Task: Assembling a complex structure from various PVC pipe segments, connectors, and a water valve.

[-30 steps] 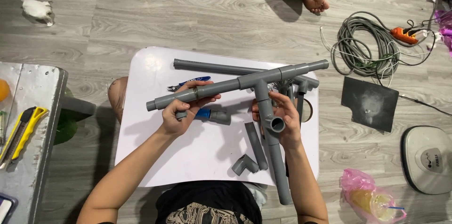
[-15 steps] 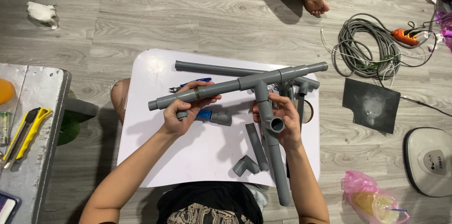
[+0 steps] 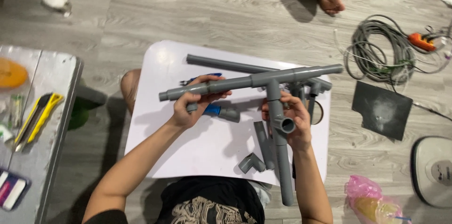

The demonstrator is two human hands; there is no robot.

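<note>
Grey pipe assy [image 3: 263, 80] gripped: left hand [image 3: 190, 106] on crossbar, right hand [image 3: 294, 120] on stem.

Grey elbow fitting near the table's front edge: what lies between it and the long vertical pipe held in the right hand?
In the head view, a short loose grey pipe piece lies between the elbow fitting and the vertical pipe.

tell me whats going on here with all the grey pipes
A person holds a grey pipe assembly over a white table. The left hand grips its long crossbar; the right hand holds the downward pipe at a tee fitting. Loose pipes and an elbow fitting lie on the table.
</note>
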